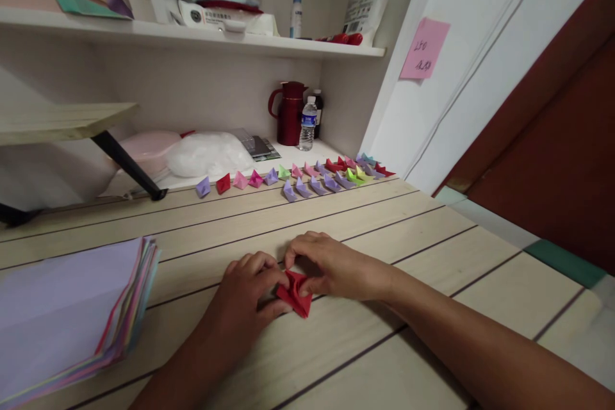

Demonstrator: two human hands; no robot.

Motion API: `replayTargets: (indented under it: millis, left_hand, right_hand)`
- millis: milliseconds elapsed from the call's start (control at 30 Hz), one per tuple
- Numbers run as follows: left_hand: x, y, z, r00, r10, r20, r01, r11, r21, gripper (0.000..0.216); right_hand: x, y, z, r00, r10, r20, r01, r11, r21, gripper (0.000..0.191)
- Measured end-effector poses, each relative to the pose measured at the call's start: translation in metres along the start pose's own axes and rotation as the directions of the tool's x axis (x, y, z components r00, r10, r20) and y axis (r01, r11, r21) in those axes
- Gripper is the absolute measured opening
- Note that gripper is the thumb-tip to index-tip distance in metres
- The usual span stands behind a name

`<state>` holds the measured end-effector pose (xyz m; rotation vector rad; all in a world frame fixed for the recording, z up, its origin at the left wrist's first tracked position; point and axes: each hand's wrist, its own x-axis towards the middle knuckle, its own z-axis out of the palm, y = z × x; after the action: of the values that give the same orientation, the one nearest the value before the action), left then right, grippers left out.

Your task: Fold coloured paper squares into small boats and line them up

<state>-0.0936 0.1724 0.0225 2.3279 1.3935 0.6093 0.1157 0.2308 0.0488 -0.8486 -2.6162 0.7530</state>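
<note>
A small piece of folded red paper (298, 301) lies on the slatted wooden table (365, 359) between my hands. My left hand (252, 291) pinches its left side, fingers curled round the edge. From the right, my right hand (331, 266) grips the opposite side, its thumb pressed onto the folds and its fingers bent behind. Beyond my hands, several small folded paper boats (317, 186) in purple, red, pink, green and yellow stand in rows along the table's far edge. A thick stack of coloured paper (67, 314) with a lilac sheet on top rests at the left.
A raised wooden stand (62, 123) with black legs is at the far left. Behind the table are a dark red jug (290, 114), a water bottle (307, 125) and a clear plastic bag (209, 154). A loaded white shelf (288, 46) hangs above. A pink note (425, 49) sticks to the wall.
</note>
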Motion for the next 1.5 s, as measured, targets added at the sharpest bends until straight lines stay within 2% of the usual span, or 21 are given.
replayTargets:
  millis: [167,333,433,667,767,900,967,1033,1133,1200,1267,1367,1500]
  left_hand:
    - [0.0,0.007,-0.001,0.999,0.037,0.005,-0.037,0.998,0.045,0.029]
    - [0.001,0.011,-0.001,0.999,0.031,0.014,-0.032,0.996,0.089,0.02]
    - [0.0,0.012,0.0,0.999,0.046,0.023,-0.048,0.994,0.098,0.016]
    - [0.0,0.017,-0.001,1.0,0.018,0.009,-0.019,0.999,0.038,0.022]
    - [0.0,0.015,0.002,0.998,-0.006,-0.066,0.004,0.999,-0.038,0.036]
    - [-0.002,0.01,0.008,0.979,-0.052,-0.195,0.026,0.991,-0.132,0.05]
    - [-0.003,0.009,0.008,0.979,-0.054,-0.198,0.026,0.99,-0.141,0.05]
    - [-0.003,0.01,0.006,0.984,-0.044,-0.172,0.022,0.992,-0.128,0.045]
    - [-0.002,0.013,0.003,0.992,-0.01,-0.129,0.001,0.998,-0.068,0.036]
    - [-0.002,0.014,0.002,0.993,0.013,-0.116,-0.017,0.999,-0.034,0.028]
    - [-0.003,0.015,0.003,0.993,0.016,-0.113,-0.017,1.0,-0.001,0.021]
    - [-0.004,0.016,0.004,0.99,0.027,-0.138,-0.015,0.996,0.091,0.02]
    - [-0.007,0.016,0.004,0.952,0.163,-0.26,-0.081,0.951,0.299,0.018]
  right_hand:
    - [-0.004,-0.002,-0.004,0.999,-0.049,0.019,0.048,0.998,0.044,0.039]
    - [-0.005,-0.002,-0.008,0.999,-0.042,0.018,0.039,0.988,0.152,0.041]
    - [-0.004,0.0,-0.009,0.998,-0.051,0.027,0.044,0.979,0.197,0.034]
    - [-0.004,-0.002,-0.008,0.992,-0.126,0.014,0.123,0.983,0.138,0.031]
    - [-0.004,-0.004,-0.008,0.989,-0.147,0.032,0.142,0.982,0.122,0.033]
    - [-0.005,-0.005,-0.012,0.993,-0.1,0.06,0.095,0.991,0.093,0.051]
    - [-0.004,-0.004,-0.013,0.995,-0.077,0.067,0.071,0.993,0.095,0.055]
    - [-0.003,-0.003,-0.01,0.999,-0.031,0.035,0.028,0.996,0.081,0.051]
    - [0.0,0.001,-0.002,0.998,0.022,-0.052,-0.02,0.999,0.041,0.051]
    - [0.002,0.002,0.003,0.996,0.009,-0.09,-0.007,1.0,0.028,0.051]
    - [0.003,0.003,0.004,0.994,0.032,-0.105,-0.022,0.995,0.094,0.041]
    - [0.003,0.005,-0.001,0.979,0.157,-0.133,-0.121,0.963,0.24,0.021]
    - [0.0,0.003,-0.013,0.949,0.261,-0.178,-0.201,0.933,0.297,0.046]
